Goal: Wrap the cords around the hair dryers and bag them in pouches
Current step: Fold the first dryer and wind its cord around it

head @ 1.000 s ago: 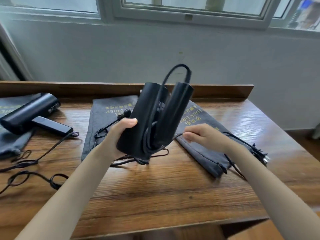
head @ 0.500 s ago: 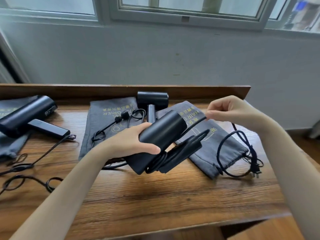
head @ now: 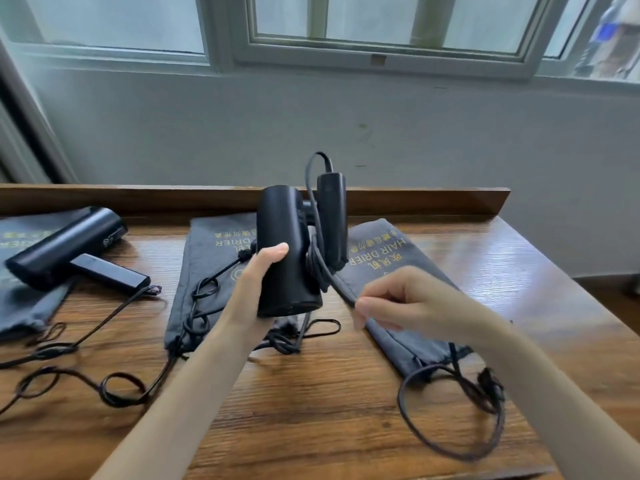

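Note:
My left hand (head: 258, 285) grips the barrel of a black folded hair dryer (head: 284, 251), held upright above the table with its handle (head: 331, 220) folded alongside. Its black cord (head: 323, 268) is looped several times between barrel and handle. My right hand (head: 401, 299) pinches that cord just right of the dryer; the rest of the cord hangs in a loop (head: 450, 410) down to the table's right front. Two dark grey pouches with yellow lettering lie flat behind, one (head: 214, 251) at centre and one (head: 391, 258) to the right.
A second black hair dryer (head: 65, 247) lies at the left on another grey pouch (head: 20, 299), its cord (head: 79, 368) trailing loose over the wooden table (head: 311, 393). A raised wooden ledge (head: 433, 199) runs along the back, with wall and window beyond.
The left hand has tipped the dryer from lying slanted to upright. My right hand came down from the upper right to the dryer's lower right, bringing the cord round with it.

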`<state>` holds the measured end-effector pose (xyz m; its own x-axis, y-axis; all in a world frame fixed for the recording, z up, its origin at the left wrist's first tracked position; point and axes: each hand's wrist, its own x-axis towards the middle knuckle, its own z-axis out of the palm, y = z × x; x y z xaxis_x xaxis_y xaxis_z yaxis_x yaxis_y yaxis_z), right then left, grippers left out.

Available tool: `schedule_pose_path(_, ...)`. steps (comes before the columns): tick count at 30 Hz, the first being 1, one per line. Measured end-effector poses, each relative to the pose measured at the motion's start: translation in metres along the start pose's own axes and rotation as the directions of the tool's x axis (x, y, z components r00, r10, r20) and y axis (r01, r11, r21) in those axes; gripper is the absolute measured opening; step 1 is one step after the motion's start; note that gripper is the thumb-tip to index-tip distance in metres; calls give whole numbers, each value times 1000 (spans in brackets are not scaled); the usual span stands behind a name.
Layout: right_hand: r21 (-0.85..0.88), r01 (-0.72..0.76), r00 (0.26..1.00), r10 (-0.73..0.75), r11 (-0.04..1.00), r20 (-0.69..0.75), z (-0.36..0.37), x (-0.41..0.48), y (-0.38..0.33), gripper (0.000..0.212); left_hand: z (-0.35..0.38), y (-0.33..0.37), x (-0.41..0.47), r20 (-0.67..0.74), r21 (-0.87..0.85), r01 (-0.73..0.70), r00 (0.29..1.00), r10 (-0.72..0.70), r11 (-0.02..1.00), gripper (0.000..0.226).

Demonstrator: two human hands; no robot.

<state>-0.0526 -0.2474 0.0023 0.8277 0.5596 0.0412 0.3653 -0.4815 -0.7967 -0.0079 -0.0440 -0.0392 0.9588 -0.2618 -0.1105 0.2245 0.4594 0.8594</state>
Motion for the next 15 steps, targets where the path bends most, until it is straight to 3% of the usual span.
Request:
schedule_pose_path(3,141,-35,999,38,989,-19,28,13,14,39,6,-2,0,114,-235,-39,991,68,971,34)
schedule_pose_path(8,191,-59,998,64,980,-19,44,10,36,45,0,3,5,266,-390,-38,952,152,920,44)
schedule_pose_path(11,182,-79,992,95,980,-78,38,7,47,43,-7,4,1,342,-395,-1,928,148,919,44)
schedule_pose_path(15,70,-84,984,94,994,-152,23,8,52,37,-13,-4,-2,453,-279,65,889,71,958,50)
